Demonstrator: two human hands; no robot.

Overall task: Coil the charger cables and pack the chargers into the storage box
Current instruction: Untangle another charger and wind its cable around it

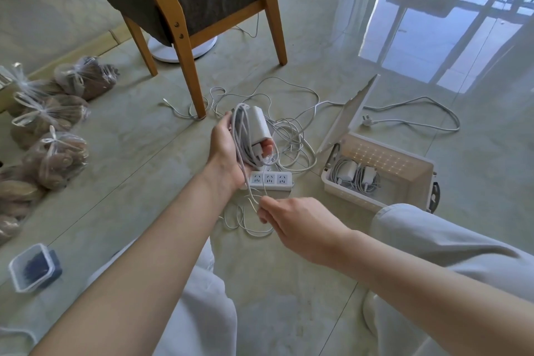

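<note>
My left hand (228,147) grips a white charger brick (260,127) with several loops of its thin white cable wound round it. Below it, my right hand (294,221) pinches the loose tail of that cable (252,199), which trails onto the floor. A white storage box (416,179) stands open to the right, lid (349,113) raised, with two coiled white chargers (355,175) lying in its left end. More tangled white cables (291,136) lie on the floor behind my left hand.
A white power strip (270,180) lies under my left hand, its plug cord (410,113) running right. A wooden chair (185,3) stands behind. Several tied plastic bags (55,136) line the left. A small clear container (33,267) sits lower left. My knees frame the bottom.
</note>
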